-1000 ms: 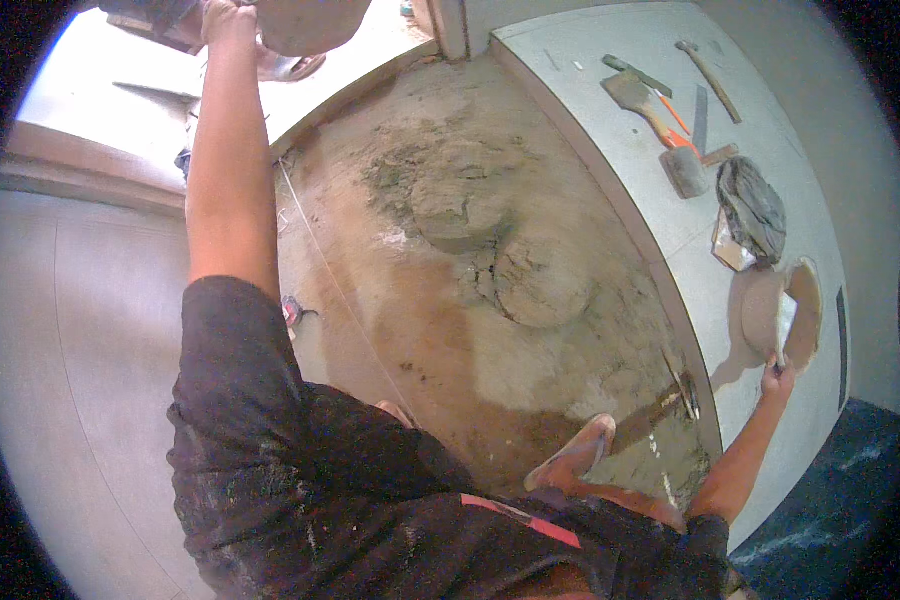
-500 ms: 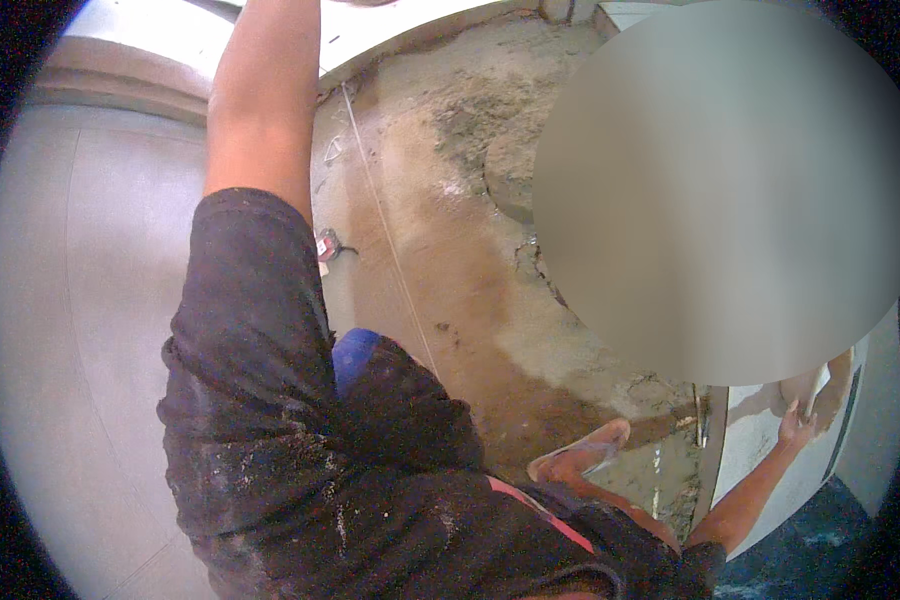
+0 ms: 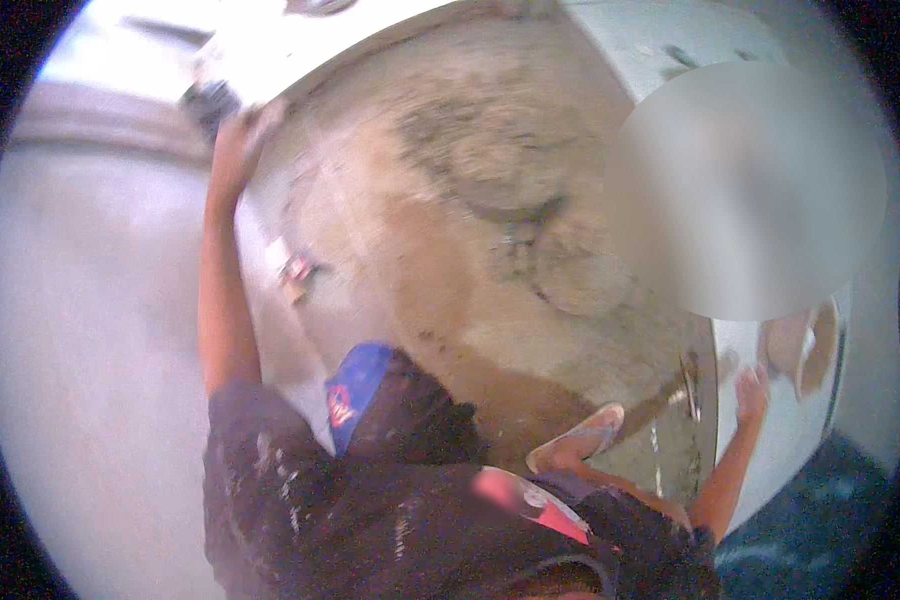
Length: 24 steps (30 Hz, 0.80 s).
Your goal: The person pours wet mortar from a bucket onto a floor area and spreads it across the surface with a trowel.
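My right hand beside a tan, round, wide-rimmed container (image 3: 784, 345); my left hand near a small dark object.
The container rests on the smooth, pale ledge (image 3: 792, 432), just beside my right hand (image 3: 753, 393), whose fingers stretch loosely out with nothing visible in them; I judge it light and stiff-walled, best taken by the rim, though whether it tilts I can't tell. My left hand (image 3: 250, 130) is blurred near the dark, blocky object (image 3: 210, 105), so I can't tell how far it is open or whether it holds anything. Between my arms, the grey-brown, crumbly mound of mortar-like material (image 3: 500, 165) looks coarse, damp and heavy, soft enough to need scooping from beneath.
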Each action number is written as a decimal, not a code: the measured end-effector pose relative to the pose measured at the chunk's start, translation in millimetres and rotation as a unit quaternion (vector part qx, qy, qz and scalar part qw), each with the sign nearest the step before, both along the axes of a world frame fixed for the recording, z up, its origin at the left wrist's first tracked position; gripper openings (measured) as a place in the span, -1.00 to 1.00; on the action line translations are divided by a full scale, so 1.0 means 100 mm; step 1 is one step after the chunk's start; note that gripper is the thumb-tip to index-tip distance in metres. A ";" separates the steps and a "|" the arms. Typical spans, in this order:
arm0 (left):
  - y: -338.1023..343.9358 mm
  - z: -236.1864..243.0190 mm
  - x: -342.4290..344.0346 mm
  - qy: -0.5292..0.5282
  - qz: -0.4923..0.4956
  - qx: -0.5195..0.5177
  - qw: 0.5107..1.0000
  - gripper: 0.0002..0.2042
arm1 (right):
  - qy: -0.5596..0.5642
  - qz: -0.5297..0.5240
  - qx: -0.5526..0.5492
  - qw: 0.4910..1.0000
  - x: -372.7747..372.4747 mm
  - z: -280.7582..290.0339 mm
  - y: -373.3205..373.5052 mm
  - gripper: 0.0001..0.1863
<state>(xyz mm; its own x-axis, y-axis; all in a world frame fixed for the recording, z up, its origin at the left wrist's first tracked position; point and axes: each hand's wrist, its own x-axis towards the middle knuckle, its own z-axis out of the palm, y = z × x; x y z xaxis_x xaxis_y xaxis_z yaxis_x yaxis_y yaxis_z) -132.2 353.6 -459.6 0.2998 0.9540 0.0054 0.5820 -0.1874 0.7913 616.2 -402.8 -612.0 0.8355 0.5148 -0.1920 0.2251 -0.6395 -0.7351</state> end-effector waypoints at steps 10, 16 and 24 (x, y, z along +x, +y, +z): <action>-2.23 -0.19 0.15 -0.220 -0.258 -0.421 0.841 -0.17 | -0.379 0.249 -0.076 0.888 -1.29 0.41 1.52 -0.75; -2.44 0.34 0.35 -0.199 -0.340 -0.409 0.823 -0.02 | -0.193 0.101 -0.091 0.972 -1.12 0.39 1.96 -0.67; -2.69 0.77 0.63 -0.029 -0.381 -0.357 0.852 -0.25 | -0.225 0.165 -0.096 0.956 -1.00 0.52 2.46 -0.62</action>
<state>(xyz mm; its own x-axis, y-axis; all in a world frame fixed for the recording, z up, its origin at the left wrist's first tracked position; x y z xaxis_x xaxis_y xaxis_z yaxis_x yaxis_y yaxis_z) -69.2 84.3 -382.9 0.8531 0.2480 -0.4590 0.4624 0.0478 0.8854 516.1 -156.8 -560.4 0.6546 0.7553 0.0314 0.7029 -0.5928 -0.3931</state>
